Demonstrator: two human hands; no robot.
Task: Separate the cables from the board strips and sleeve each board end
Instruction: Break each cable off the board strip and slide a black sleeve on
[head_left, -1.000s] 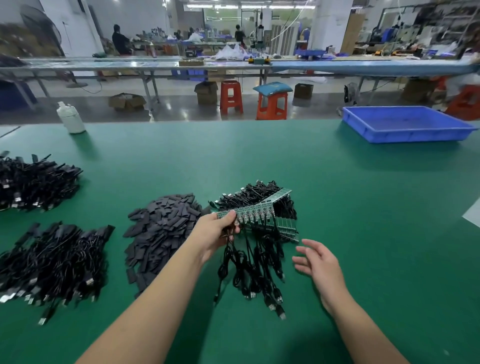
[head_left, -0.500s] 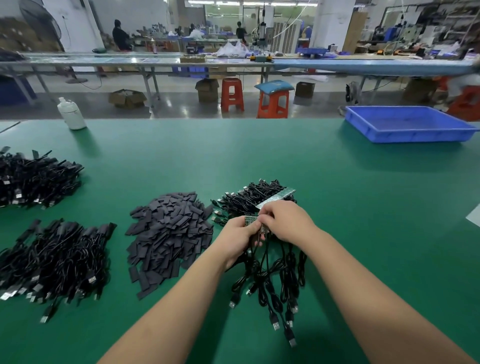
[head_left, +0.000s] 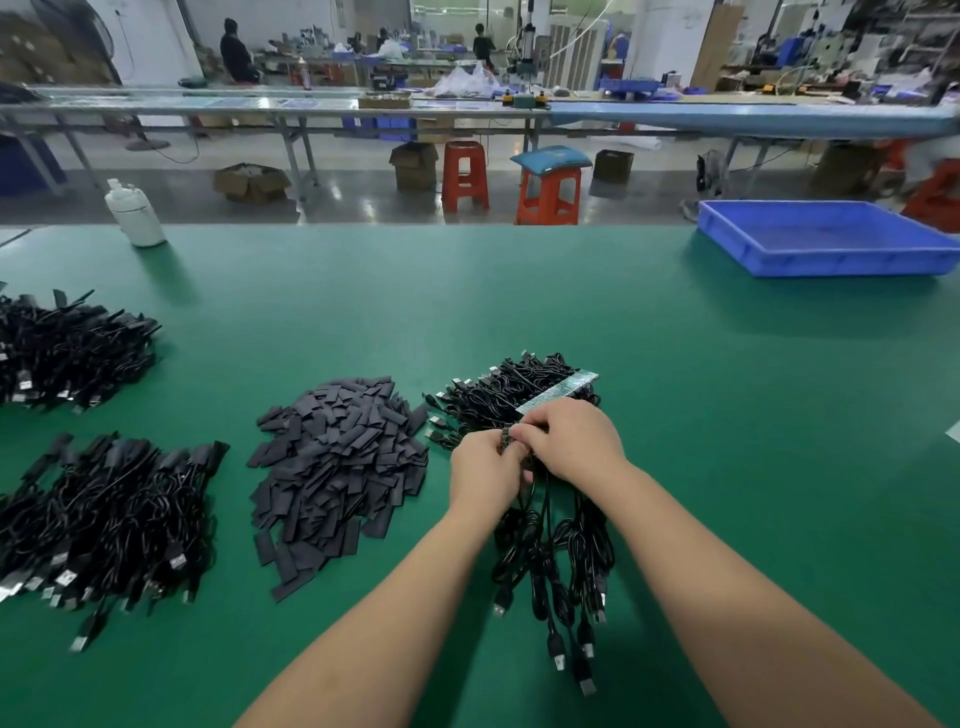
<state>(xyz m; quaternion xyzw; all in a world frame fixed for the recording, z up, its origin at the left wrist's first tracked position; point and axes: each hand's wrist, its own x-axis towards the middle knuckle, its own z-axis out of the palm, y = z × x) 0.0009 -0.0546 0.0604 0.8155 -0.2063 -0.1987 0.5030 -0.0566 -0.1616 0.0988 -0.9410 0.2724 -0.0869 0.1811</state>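
While pinched by both hands, green board strip (head_left: 558, 395), black cables (head_left: 550, 545) dangling.

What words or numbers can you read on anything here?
None can be read.
Board strip: only tiny marks, too small to read.
White bottle: no label shows.
Blue tray: plain wall, no writing.
Cardboard boxes on the floor: any print is too blurred to read.

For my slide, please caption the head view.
Both hands grip a board strip with hanging cables, beside sleeves.
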